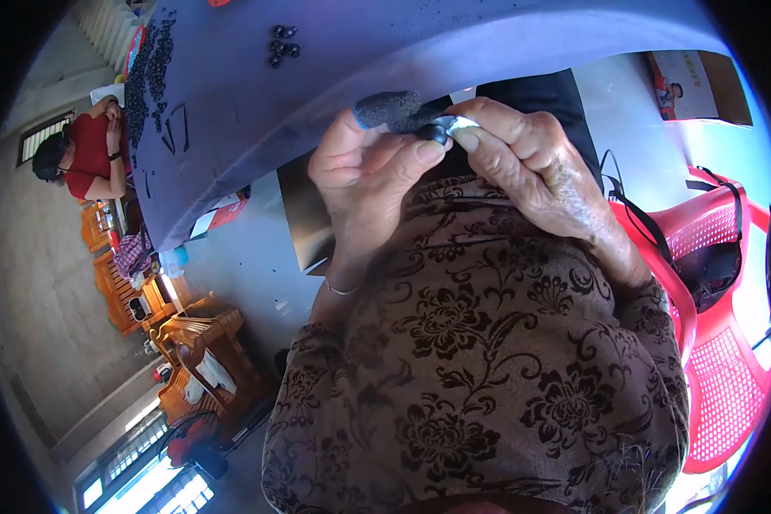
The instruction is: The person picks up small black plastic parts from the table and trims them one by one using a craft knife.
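Close in front of my body, my left hand (364, 163) pinches a small dark round ball (434, 134) between thumb and index finger. A dark speckled cover with a blue edge (387, 110) sleeves that index finger. My right hand (527, 154) is closed, thumb against bent fingers, on a small shiny silver blade-like piece (459, 122). The piece's tip meets the ball or lies right beside it; I cannot tell which. Both hands are held over my lap, just off the table's near edge. Beyond them, several similar dark balls (284, 46) lie grouped on the blue-purple tablecloth (351, 51).
Many small dark pieces (152, 73) spread along the table's left side, with thin dark tools (176, 128) nearby. A person in a red shirt (90, 154) sits at that end. A red plastic chair (720, 343) stands to my right, with a cardboard box (728, 86) farther off.
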Demonstrator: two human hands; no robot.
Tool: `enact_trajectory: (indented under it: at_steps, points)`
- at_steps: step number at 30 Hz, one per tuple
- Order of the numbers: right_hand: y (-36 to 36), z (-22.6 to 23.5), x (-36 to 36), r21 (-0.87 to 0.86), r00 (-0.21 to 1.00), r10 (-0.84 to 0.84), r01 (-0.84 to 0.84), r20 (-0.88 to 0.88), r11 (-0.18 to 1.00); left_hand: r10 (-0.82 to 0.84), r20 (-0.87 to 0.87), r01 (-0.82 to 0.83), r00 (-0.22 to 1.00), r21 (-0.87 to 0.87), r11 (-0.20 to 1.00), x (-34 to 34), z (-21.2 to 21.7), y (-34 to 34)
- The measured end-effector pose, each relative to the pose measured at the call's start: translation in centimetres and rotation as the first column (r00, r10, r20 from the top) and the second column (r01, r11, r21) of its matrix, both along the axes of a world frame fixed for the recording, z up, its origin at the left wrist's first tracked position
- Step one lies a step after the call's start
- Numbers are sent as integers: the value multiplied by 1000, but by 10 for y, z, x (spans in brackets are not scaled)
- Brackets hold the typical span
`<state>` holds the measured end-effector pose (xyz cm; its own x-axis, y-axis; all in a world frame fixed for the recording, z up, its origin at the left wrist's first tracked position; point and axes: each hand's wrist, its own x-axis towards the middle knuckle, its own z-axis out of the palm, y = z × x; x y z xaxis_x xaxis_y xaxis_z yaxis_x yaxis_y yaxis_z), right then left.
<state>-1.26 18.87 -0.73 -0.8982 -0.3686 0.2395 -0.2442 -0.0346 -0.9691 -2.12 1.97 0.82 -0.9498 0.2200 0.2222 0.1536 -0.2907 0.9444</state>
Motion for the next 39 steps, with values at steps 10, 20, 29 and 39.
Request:
enact_trajectory:
  at_steps: [10, 20, 29, 39]
  points:
    - [-4, 0, -6, -424, 978, 114, -28, 178, 905, -239, 318, 124, 917, 341, 932, -6, -18, -3]
    - [-1, -1, -13, -435, 943, 251, -136, 218, 890, -433, 266, 276, 861, 471, 838, -12, -34, -4]
    - [3, -6, -9, -314, 990, 137, -144, -45, 938, -549, 443, 368, 709, 432, 823, -8, -37, -8]
    - [10, -4, -20, -439, 874, 338, -166, 350, 883, -651, 430, 405, 626, 533, 743, -6, -46, -4]
